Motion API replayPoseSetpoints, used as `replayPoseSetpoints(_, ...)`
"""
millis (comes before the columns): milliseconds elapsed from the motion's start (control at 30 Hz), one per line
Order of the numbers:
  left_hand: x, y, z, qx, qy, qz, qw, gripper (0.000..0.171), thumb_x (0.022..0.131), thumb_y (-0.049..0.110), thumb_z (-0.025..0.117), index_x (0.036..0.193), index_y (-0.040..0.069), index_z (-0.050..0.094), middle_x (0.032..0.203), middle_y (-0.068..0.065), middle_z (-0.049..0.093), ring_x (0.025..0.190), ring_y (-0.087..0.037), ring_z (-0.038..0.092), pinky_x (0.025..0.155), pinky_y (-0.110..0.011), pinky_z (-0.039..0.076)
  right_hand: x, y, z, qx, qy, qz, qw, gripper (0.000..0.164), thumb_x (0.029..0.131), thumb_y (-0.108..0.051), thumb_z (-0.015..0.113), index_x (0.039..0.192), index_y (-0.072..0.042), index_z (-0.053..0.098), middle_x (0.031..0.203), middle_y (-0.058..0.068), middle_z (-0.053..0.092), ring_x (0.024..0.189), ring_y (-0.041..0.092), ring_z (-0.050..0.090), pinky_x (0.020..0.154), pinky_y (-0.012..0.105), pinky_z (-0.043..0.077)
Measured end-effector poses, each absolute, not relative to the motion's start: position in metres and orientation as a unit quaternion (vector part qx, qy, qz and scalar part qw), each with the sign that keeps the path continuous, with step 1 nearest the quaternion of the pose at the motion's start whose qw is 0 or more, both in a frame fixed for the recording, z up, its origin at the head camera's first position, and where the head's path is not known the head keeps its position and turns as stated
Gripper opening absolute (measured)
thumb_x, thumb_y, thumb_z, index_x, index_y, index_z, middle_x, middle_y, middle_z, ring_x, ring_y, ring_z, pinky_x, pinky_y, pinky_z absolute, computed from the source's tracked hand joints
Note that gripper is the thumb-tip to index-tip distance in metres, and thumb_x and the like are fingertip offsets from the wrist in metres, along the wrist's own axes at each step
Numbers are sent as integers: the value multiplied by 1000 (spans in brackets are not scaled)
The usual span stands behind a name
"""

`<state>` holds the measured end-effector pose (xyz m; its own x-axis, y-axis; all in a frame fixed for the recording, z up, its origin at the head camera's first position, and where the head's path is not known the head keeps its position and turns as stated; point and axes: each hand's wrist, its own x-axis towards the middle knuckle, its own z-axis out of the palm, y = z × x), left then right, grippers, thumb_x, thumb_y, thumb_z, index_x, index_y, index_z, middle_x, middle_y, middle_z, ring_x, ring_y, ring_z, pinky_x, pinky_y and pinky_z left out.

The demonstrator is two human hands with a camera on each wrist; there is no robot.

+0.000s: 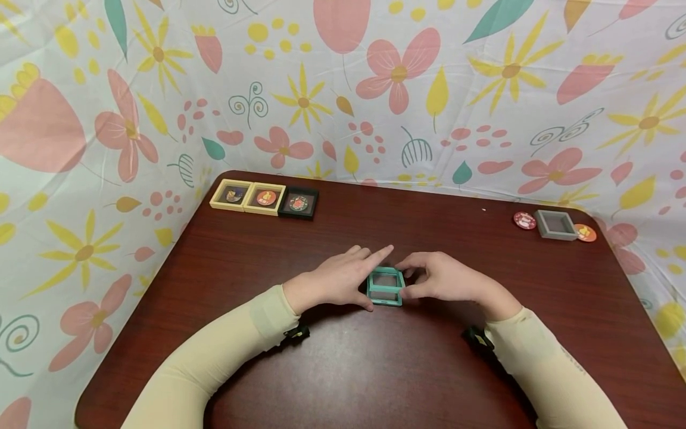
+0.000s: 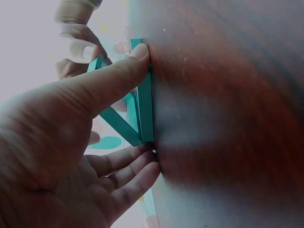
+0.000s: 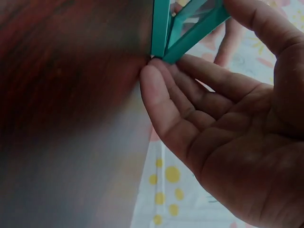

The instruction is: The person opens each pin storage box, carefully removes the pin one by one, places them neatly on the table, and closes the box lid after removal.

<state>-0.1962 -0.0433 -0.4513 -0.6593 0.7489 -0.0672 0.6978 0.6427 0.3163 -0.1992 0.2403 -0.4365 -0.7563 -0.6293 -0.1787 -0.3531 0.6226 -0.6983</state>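
A small teal hinged display frame point(image 1: 385, 288) lies on the table between both hands, its clear-windowed lid tilted up from the base. In the left wrist view the two teal halves point(image 2: 146, 111) form a narrow V. My left hand point(image 1: 333, 279) grips the base's left side, thumb along its near part and fingers around the far hinge end. My right hand point(image 1: 447, 277) holds the frame from the right, thumb at the raised lid's edge. Its other fingers curl by the hinge end, as the right wrist view shows beside the teal frame point(image 3: 160, 28).
At the back left, two cream frames point(image 1: 264, 212) and a black frame point(image 1: 313, 205) stand in a row, each with a round badge inside. A grey frame point(image 1: 542, 226) sits at the back right between a red badge point(image 1: 524, 220) and an orange badge point(image 1: 586, 233). Flowered cloth point(image 1: 332, 119) hangs behind the table.
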Motion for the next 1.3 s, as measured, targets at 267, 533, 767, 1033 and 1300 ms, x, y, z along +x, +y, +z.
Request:
replayPoseSetpoints(267, -197, -44, -451, 424, 896, 96, 89, 98, 90, 59, 91, 164, 6, 54, 140, -7, 60, 121, -21, 52, 95, -31, 52, -190, 229, -434, -306, 895, -275, 173, 60, 89, -30, 94, 139, -4, 74, 129, 1, 72, 101, 19, 73, 85, 35, 62)
replayPoseSetpoints(533, -199, -47, -450, 435, 887, 110, 104, 97, 91, 66, 87, 162, 6, 57, 138, -5, 58, 120, -18, 49, 89, -30, 50, -186, 223, -434, -318, 907, -233, 146, 61, 85, -30, 97, 137, -8, 76, 121, -5, 70, 98, 17, 70, 86, 37, 59)
replayPoseSetpoints(767, -200, -49, -449, 423, 887, 139, 121, 94, 95, 67, 82, 161, 5, 58, 142, -5, 58, 125, -19, 50, 93, -32, 52, -183, 220, -436, -314, 916, -211, 133, 60, 83, -29, 99, 135, -8, 75, 117, -5, 67, 98, 16, 67, 86, 39, 58)
replayPoseSetpoints(1033, -202, -50, -446, 422, 887, 136, 125, 78, 98, 61, 81, 154, 8, 66, 134, -4, 62, 120, -18, 54, 93, -31, 52, -182, 217, -438, -312, 921, -198, 125, 60, 81, -28, 100, 132, -8, 74, 112, -3, 65, 98, 17, 66, 85, 39, 57)
replayPoseSetpoints(1300, -203, -48, -450, 421, 892, 121, 116, 77, 97, 63, 82, 151, 9, 69, 129, -2, 62, 116, -16, 53, 89, -30, 51, -180, 217, -437, -317, 921, -190, 123, 60, 83, -30, 100, 131, -7, 73, 115, -3, 64, 99, 17, 64, 86, 40, 56)
